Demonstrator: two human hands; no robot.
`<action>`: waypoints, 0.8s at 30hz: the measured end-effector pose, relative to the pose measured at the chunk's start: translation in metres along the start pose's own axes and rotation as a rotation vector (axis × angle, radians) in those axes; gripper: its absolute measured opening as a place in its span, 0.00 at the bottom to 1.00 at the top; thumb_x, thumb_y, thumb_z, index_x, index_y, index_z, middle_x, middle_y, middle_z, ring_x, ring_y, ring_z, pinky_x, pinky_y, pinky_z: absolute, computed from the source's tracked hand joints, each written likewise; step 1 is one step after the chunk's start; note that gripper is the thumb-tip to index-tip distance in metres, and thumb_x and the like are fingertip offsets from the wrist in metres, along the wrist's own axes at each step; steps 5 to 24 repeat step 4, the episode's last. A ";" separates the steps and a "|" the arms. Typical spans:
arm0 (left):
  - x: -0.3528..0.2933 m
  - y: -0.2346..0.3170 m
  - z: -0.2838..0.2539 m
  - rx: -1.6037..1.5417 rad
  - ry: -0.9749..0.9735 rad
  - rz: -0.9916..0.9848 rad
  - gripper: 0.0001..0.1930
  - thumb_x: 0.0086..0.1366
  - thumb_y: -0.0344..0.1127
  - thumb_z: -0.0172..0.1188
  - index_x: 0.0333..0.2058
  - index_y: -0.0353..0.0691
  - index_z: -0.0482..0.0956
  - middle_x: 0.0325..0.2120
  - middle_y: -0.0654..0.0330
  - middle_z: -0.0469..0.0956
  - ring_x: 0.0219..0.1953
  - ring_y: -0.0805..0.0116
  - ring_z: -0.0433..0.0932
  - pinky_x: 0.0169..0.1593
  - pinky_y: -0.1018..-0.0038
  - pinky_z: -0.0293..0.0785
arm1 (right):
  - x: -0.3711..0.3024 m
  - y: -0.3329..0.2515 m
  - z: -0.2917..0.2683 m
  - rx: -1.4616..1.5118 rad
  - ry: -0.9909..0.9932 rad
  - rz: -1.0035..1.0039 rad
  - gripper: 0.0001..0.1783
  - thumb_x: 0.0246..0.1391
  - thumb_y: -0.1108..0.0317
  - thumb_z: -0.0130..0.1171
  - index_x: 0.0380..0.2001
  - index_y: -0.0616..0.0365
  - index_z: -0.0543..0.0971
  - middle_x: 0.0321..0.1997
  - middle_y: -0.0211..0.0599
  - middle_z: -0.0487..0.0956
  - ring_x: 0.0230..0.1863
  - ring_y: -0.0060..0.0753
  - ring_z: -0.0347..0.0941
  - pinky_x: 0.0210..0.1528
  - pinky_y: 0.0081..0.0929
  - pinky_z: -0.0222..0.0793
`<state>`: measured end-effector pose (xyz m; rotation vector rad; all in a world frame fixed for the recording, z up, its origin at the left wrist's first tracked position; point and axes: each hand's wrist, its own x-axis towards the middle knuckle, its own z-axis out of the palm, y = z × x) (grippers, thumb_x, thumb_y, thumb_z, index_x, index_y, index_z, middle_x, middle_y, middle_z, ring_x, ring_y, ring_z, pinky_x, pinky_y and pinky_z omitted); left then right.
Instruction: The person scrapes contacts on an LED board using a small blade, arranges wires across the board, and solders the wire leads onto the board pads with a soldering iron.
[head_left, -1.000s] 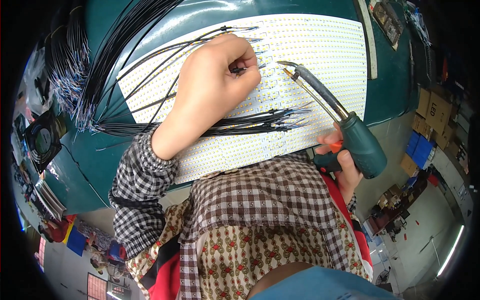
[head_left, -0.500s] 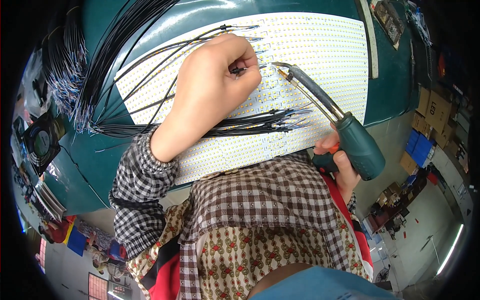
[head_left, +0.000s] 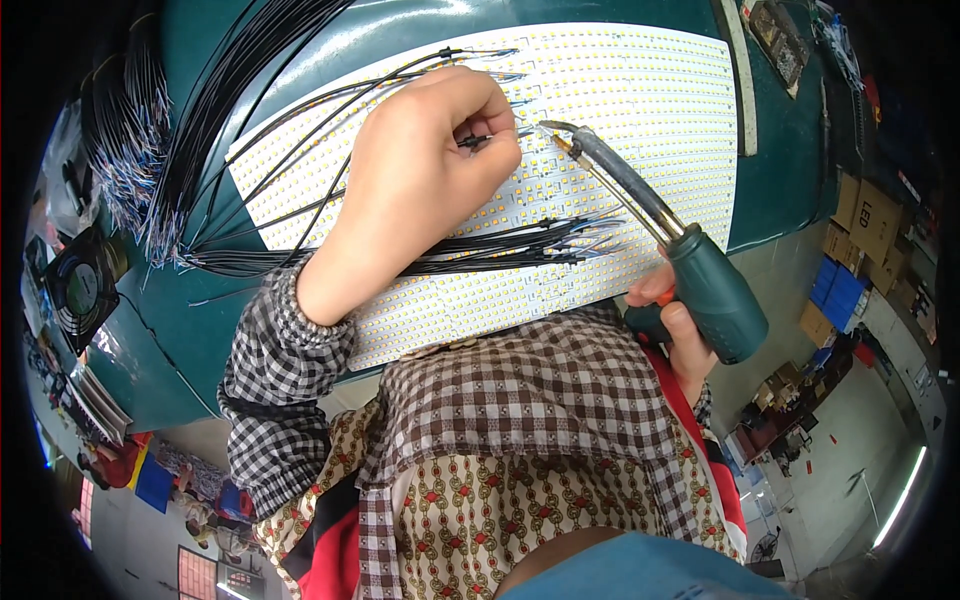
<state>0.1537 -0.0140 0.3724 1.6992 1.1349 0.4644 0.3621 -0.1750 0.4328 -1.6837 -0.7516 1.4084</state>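
Note:
A white LED panel [head_left: 640, 100], dotted with rows of small yellow LEDs, lies on the green table. Over its middle my left hand [head_left: 420, 170] is closed in a pinch on a black cable [head_left: 475, 142], whose thin wire end points right onto the panel. My right hand [head_left: 690, 345] grips a green soldering gun [head_left: 715, 290] by its handle. The gun's bent tip [head_left: 547, 125] is at the wire end, just right of my left fingertips; whether it touches the panel is hard to tell. Several black cables [head_left: 500, 250] with stripped, fanned-out ends rest on the panel below my left hand.
Thick bundles of black cables [head_left: 215, 120] with bare coloured ends fill the table's left side. A small black fan [head_left: 82, 285] stands at the left edge. At the back right are a pale strip [head_left: 738, 80] and a dark, worn block [head_left: 778, 45]. Cardboard boxes [head_left: 875, 220] sit beyond the table.
The soldering gun and its tip have shifted very slightly left. My left hand stays almost in place, still pinching the cable.

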 end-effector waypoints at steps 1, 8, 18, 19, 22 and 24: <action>0.000 0.000 0.000 0.008 -0.003 -0.002 0.02 0.51 0.23 0.56 0.23 0.34 0.72 0.21 0.65 0.70 0.23 0.80 0.67 0.28 0.84 0.64 | 0.000 0.000 0.000 0.003 0.002 -0.001 0.33 0.48 0.60 0.61 0.50 0.75 0.65 0.33 0.44 0.74 0.34 0.36 0.74 0.37 0.32 0.75; 0.000 0.001 -0.002 0.025 -0.004 0.010 0.02 0.51 0.23 0.57 0.23 0.34 0.73 0.21 0.65 0.70 0.23 0.79 0.68 0.29 0.83 0.65 | 0.000 0.000 -0.003 -0.011 -0.011 0.020 0.34 0.48 0.58 0.62 0.51 0.74 0.65 0.33 0.44 0.74 0.35 0.36 0.74 0.38 0.33 0.75; 0.000 0.001 -0.002 0.025 -0.004 0.010 0.02 0.51 0.23 0.57 0.23 0.34 0.73 0.21 0.65 0.70 0.23 0.79 0.68 0.29 0.83 0.65 | 0.000 0.000 -0.003 -0.011 -0.011 0.020 0.34 0.48 0.58 0.62 0.51 0.74 0.65 0.33 0.44 0.74 0.35 0.36 0.74 0.38 0.33 0.75; 0.000 0.001 -0.002 0.025 -0.004 0.010 0.02 0.51 0.23 0.57 0.23 0.34 0.73 0.21 0.65 0.70 0.23 0.79 0.68 0.29 0.83 0.65 | 0.000 0.000 -0.003 -0.011 -0.011 0.020 0.34 0.48 0.58 0.62 0.51 0.74 0.65 0.33 0.44 0.74 0.35 0.36 0.74 0.38 0.33 0.75; 0.000 0.001 -0.002 0.025 -0.004 0.010 0.02 0.51 0.23 0.57 0.23 0.34 0.73 0.21 0.65 0.70 0.23 0.79 0.68 0.29 0.83 0.65 | 0.000 0.000 -0.003 -0.011 -0.011 0.020 0.34 0.48 0.58 0.62 0.51 0.74 0.65 0.33 0.44 0.74 0.35 0.36 0.74 0.38 0.33 0.75; 0.000 0.001 -0.002 0.025 -0.004 0.010 0.02 0.51 0.23 0.57 0.23 0.34 0.73 0.21 0.65 0.70 0.23 0.79 0.68 0.29 0.83 0.65 | 0.000 0.000 -0.003 -0.011 -0.011 0.020 0.34 0.48 0.58 0.62 0.51 0.74 0.65 0.33 0.44 0.74 0.35 0.36 0.74 0.38 0.33 0.75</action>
